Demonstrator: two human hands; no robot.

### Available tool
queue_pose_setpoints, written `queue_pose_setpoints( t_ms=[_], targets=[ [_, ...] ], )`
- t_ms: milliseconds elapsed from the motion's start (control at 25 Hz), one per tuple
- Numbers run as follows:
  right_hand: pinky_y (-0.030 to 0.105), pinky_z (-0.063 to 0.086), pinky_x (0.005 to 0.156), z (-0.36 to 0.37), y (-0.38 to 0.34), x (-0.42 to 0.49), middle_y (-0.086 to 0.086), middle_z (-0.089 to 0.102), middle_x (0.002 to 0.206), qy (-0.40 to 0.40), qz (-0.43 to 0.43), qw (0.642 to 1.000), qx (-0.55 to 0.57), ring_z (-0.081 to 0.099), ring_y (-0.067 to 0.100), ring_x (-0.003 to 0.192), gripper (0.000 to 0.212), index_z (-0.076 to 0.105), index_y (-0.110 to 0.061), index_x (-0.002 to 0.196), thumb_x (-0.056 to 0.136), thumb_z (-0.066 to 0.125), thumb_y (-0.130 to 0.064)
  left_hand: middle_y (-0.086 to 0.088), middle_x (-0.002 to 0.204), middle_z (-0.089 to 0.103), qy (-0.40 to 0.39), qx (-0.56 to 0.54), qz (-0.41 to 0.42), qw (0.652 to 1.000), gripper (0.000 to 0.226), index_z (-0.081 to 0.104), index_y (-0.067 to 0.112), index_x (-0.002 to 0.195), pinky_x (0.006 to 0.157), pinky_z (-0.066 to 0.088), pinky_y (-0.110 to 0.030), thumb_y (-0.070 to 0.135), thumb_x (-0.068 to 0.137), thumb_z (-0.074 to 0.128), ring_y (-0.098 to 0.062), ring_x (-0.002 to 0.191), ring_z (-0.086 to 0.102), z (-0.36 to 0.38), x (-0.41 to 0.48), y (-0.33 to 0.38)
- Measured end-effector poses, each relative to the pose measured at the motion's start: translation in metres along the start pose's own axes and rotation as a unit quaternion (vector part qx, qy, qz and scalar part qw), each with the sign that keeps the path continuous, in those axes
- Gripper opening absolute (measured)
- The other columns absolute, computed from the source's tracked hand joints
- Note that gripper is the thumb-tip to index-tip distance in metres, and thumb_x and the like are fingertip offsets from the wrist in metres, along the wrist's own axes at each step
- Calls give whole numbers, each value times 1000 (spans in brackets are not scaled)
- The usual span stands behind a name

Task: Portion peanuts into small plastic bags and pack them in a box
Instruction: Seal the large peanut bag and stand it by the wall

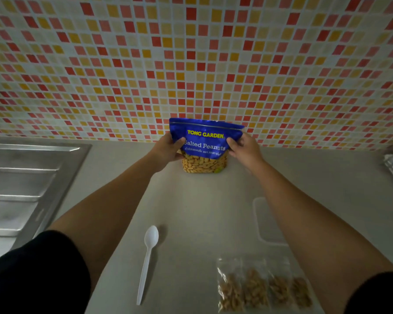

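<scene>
Arms (114, 200) outstretched, left hand (168, 148), right hand (244, 148) around peanut pouch (205, 141)

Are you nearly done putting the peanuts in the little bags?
Partway. Several small bags by the front edge already hold peanuts. The left hand and right hand hold the big peanut bag, while the spoon lies untouched. They are not in the clear box yet.

Glossy blue foil peanut pouch (205, 138), matt smooth table (191, 200), white plastic spoon (148, 257), brushed steel sink (21, 184), clear crinkly plastic bags (263, 286).
</scene>
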State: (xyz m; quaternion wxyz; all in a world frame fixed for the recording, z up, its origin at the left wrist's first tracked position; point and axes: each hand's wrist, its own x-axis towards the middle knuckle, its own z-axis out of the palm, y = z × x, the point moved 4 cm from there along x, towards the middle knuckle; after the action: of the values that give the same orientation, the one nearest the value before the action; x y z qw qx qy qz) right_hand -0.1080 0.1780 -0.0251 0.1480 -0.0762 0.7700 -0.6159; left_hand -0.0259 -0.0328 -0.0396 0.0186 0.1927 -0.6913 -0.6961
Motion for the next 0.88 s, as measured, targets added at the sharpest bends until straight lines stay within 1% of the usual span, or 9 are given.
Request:
queue_pose_setpoints(
  t_ms=[160, 320, 440, 560, 640, 680, 720, 800, 880],
  targets=[
    [39, 53, 87, 7, -2, 35, 17, 61, 119, 13, 12, 1000, -21, 61, 28, 108, 27, 53, -4, 114, 90, 58, -16, -11, 132, 54, 10, 8, -13, 1000, 42, 40, 10, 131, 90, 53, -46, 22, 94, 52, -27, 118, 55, -7, 35, 0],
    [41, 54, 88, 8, 4, 42, 16, 62, 116, 13, 15, 999, -45, 62, 28, 105, 30, 54, -4, 114, 89, 60, -18, -11, 132, 54, 15, 10, -20, 1000, 46, 40, 11, 131, 90, 53, -48, 27, 91, 56, -27, 117, 57, -9, 42, -9],
    [43, 52, 90, 5, 5, 42, 11, 66, 107, 12, 1, 994, -107, 64, 26, 98, 32, 58, -8, 110, 87, 62, -30, -10, 130, 54, 34, 12, -34, 999, 50, 39, 9, 131, 89, 54, -45, 29, 89, 59, -26, 115, 58, -11, 37, -9],
    [27, 40, 84, -2, 6, 23, 1, 61, 94, 20, 17, 984, -178, 55, 15, 91, 33, 59, -8, 109, 89, 58, -34, -7, 130, 51, 57, 12, -61, 996, 61, 35, 7, 135, 89, 53, -37, 32, 87, 62, -26, 115, 58, -12, 19, -10],
    [21, 34, 79, -8, 8, 0, -8, 54, 78, 40, 16, 979, -198, 51, 10, 81, 15, 59, -16, 93, 90, 57, -31, -7, 128, 49, 87, 27, -90, 992, 66, 31, 5, 139, 89, 52, -32, 32, 87, 62, -27, 111, 60, -12, -3, -13],
    [20, 34, 79, -11, 7, -17, -8, 56, 78, 38, 7, 977, -208, 53, 9, 80, 12, 61, -17, 92, 90, 58, -28, -9, 126, 49, 101, 34, -99, 989, 64, 33, 4, 139, 89, 51, -31, 31, 88, 62, -27, 106, 62, -10, -19, -15],
    [21, 37, 82, -11, 8, -37, -3, 63, 86, 27, 1, 975, -219, 58, 11, 86, 16, 64, -14, 97, 90, 59, -27, -10, 122, 51, 105, 41, -96, 989, 58, 40, 3, 134, 91, 51, -32, 30, 88, 61, -27, 98, 64, -7, -36, -20],
    [23, 42, 88, -9, 13, -75, 8, 69, 105, -1, -14, 968, -251, 63, 19, 100, 26, 65, -7, 109, 88, 61, -23, -8, 103, 55, 82, 76, -74, 991, 31, 61, 5, 107, 95, 51, -39, 29, 88, 61, -21, 80, 63, 6, -74, -29],
    [18, 42, 83, -7, 26, -115, 12, 69, 106, -48, -35, 959, -278, 65, 23, 100, 24, 66, -4, 107, 87, 63, -17, -6, 94, 61, 43, 147, -61, 986, 23, 67, 7, 94, 95, 51, -39, 29, 88, 60, -19, 76, 63, 22, -115, -42]
  ],
)
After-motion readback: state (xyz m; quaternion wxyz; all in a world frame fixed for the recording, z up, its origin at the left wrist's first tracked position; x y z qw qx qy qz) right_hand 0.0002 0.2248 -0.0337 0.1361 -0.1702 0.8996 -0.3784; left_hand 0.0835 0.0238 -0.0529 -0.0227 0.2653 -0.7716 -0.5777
